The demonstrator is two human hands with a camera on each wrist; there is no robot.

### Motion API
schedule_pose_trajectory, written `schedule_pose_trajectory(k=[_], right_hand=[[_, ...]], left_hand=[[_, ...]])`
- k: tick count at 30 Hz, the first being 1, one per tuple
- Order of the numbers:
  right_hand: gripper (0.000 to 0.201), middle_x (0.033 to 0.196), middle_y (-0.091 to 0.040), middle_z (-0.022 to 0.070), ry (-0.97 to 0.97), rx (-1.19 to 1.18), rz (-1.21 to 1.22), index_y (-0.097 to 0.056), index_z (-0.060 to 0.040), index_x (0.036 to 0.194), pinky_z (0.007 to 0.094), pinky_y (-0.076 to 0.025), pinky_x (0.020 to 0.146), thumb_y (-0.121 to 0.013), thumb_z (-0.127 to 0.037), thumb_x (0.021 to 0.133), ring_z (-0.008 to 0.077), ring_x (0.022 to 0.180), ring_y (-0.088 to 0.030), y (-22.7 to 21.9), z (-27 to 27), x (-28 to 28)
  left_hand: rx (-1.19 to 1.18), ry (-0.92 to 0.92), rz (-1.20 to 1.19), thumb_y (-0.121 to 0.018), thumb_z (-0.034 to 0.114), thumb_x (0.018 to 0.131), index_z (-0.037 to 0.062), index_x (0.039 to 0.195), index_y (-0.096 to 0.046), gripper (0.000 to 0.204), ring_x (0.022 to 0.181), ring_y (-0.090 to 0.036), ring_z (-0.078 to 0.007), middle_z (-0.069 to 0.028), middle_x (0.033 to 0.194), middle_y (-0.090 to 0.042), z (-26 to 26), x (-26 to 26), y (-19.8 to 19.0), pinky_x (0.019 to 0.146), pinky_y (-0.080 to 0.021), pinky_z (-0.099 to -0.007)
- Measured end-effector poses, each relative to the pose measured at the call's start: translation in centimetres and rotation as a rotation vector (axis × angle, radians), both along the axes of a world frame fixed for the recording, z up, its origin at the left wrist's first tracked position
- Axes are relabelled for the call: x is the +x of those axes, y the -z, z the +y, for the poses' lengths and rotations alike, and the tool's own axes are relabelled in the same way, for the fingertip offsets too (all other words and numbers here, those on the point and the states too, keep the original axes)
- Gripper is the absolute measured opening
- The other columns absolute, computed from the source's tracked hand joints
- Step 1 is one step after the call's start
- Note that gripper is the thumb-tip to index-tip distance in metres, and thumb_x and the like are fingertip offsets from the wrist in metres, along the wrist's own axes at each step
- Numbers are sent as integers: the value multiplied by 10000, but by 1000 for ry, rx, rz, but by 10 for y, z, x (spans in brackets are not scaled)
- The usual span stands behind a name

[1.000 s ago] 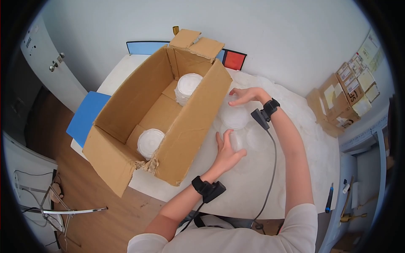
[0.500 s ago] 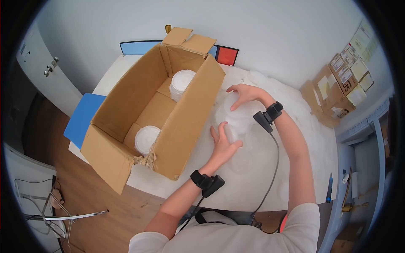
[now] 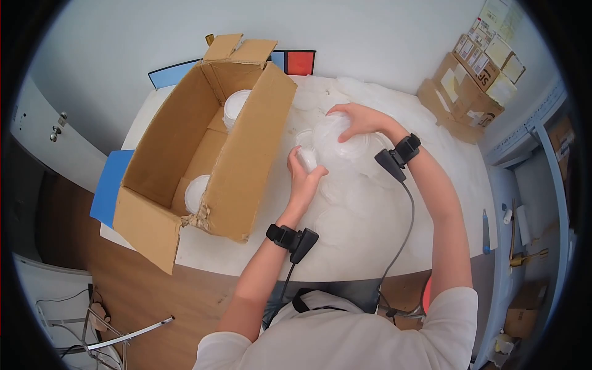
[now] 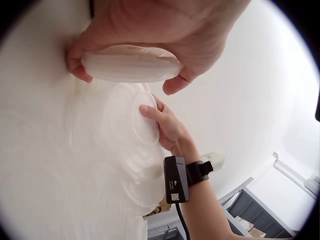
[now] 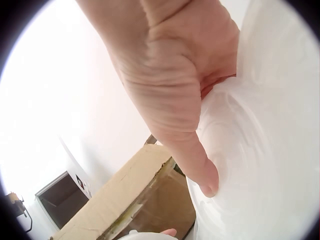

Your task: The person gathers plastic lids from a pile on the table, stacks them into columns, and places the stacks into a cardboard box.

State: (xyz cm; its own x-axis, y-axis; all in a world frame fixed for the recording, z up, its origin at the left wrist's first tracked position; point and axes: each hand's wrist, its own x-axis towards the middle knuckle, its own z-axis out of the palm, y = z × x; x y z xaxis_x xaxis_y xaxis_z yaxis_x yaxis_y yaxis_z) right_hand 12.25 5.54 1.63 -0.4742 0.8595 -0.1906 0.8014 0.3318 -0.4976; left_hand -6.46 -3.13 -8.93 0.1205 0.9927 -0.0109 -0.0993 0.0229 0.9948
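Observation:
My left hand (image 3: 302, 185) grips a short stack of round translucent plastic lids (image 4: 132, 65) on edge, fingers on one side and thumb on the other. The stack stands just over the white table, to the right of the cardboard box (image 3: 253, 154). Farther back, my right hand (image 3: 365, 120) pinches the rim of another round lid (image 4: 145, 122), its thumb (image 5: 207, 180) lying on the lid's face. Loose lids (image 3: 345, 194) spread beneath and around both hands. Inside the box stand two white stacks of lids, a far stack (image 3: 237, 106) and a near stack (image 3: 196, 192), each partly hidden by the box wall.
The box's torn flap (image 3: 151, 237) hangs over the table's near left side. A blue panel (image 3: 112, 185) is left of the box. Behind it, red and light blue panels line the wall. Cartons (image 3: 465, 86) stand at the back right, and a cable trails from each wrist camera.
The left hand has moved farther back over the lids and now holds its lids tilted up. The right hand has stayed near its spot, closing on a lid. The head view has shifted.

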Motion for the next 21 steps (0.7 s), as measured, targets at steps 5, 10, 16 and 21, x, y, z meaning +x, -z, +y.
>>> schedule_pose_trajectory(k=[5, 10, 16, 21], right_hand=[[694, 1125, -533, 128, 416, 365, 477, -424, 11, 1223, 303, -421, 867, -738, -190, 638, 210, 1015, -516, -26, -31, 58], [598, 1100, -536, 125, 783, 674, 1193, -420, 38, 1187, 297, -443, 840, -719, -162, 710, 192, 996, -531, -24, -68, 85], [502, 1116, -529, 120, 776, 298, 1588, -415, 19, 1178, 322, -453, 847, -668, -79, 755, 198, 1007, -533, 15, -122, 70], [557, 1108, -533, 121, 921, 4, 1474, -411, 16, 1188, 329, -454, 845, -699, -135, 736, 200, 1022, -524, 66, -132, 21]], left_hand=[[-87, 49, -56, -586, 198, 661, 13, 1305, -139, 805, 1149, -303, -283, -181, 1241, -262, -6, -3, -18, 956, -278, -351], [-13, 7, -25, -585, 197, 668, 28, 1296, -148, 784, 1132, -305, -270, -174, 1228, -271, -9, -2, -23, 948, -275, -351], [2, -38, -104, -588, 183, 669, 62, 1291, -178, 755, 1034, -368, -229, -145, 1176, -299, -10, -4, -29, 848, -348, -338], [-9, 4, -151, -596, 170, 663, 102, 1290, -214, 738, 934, -423, -181, -111, 1127, -329, -14, -3, -33, 697, -406, -299]])
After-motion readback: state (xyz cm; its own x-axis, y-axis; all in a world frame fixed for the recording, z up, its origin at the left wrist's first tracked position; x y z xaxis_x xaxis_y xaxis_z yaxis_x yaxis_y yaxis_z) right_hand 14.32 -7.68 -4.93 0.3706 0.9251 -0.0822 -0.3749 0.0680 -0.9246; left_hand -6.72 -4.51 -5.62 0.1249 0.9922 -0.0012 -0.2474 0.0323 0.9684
